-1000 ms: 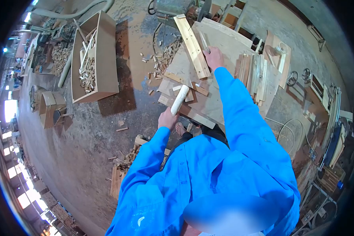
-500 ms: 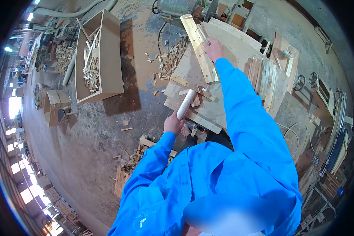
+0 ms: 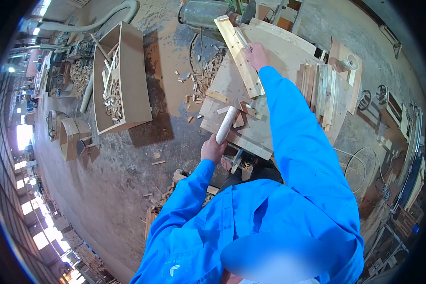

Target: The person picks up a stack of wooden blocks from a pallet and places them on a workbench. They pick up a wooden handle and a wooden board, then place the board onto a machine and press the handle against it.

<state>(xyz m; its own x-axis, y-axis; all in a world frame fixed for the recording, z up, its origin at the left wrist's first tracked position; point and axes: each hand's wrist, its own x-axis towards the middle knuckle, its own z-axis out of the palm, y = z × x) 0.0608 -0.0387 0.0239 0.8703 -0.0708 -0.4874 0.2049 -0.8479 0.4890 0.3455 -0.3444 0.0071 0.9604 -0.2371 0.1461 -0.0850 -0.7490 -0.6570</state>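
Observation:
My left hand (image 3: 213, 149) is closed around the near end of a pale, rounded wooden bar (image 3: 227, 124), whose far end reaches over the front edge of the worktable (image 3: 279, 52). With my right arm stretched forward, my right hand (image 3: 258, 57) grips a narrow wooden strip (image 3: 242, 38). That strip lies along the right side of a long yellowish board (image 3: 240, 57) with several dark spots or holes. Between the two hands, small wood offcuts (image 3: 240, 118) lie on the table. My fingertips are partly hidden on both hands.
Stacked wood strips (image 3: 319, 94) lie at the table's right side, with a roll of tape (image 3: 350, 61) beyond them. A large open box (image 3: 135, 80) holding wood scraps stands left. Offcuts (image 3: 206, 78) litter the floor; a cable (image 3: 364, 156) lies at right.
The view has shifted slightly, so the surroundings appear a little lower and to the right. Both hands keep their holds, with little visible movement against the table.

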